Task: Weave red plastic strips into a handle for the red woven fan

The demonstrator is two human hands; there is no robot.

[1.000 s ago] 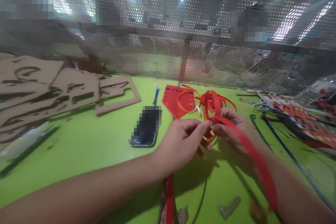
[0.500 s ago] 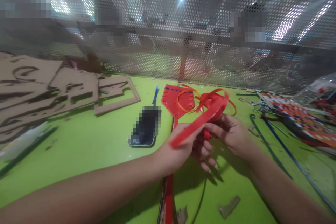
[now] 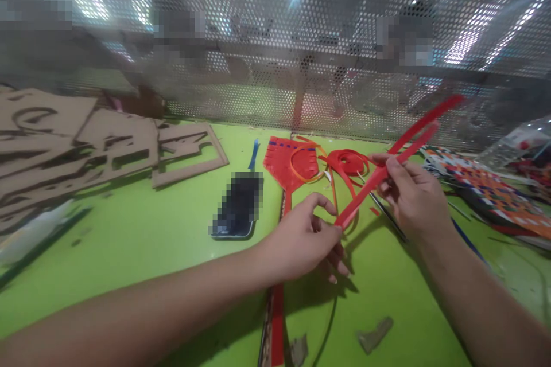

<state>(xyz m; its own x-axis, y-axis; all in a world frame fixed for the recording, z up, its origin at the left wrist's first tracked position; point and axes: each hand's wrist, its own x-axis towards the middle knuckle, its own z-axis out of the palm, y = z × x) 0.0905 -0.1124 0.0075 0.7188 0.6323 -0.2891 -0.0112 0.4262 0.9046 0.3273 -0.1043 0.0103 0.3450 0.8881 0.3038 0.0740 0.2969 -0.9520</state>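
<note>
A red strip (image 3: 365, 190) stretches between my two hands above the green table. My left hand (image 3: 307, 238) pinches its lower end between thumb and finger, the other fingers loosely curled. Further up, my right hand (image 3: 413, 189) grips the strip, and two red tails stick out beyond it to the upper right. Behind the strip lies a coil of red strip (image 3: 346, 161), next to a thin orange loop (image 3: 295, 169). A red woven piece with a row of blue (image 3: 290, 160) sits above a long red-covered cardboard handle (image 3: 278, 321), partly hidden by my left hand.
A phone (image 3: 236, 206) and a short blue strip (image 3: 253, 153) lie left of the red piece. Cut cardboard sheets (image 3: 114, 143) are piled at the left. A multicoloured woven mat (image 3: 486, 186) lies right; a perforated metal screen (image 3: 258, 86) stands behind, with people beyond it.
My right hand has moved right and up, away from my left hand, drawing the red strip out between them. The strip's loop near the hands has opened out; my left hand stays nearly in place.
</note>
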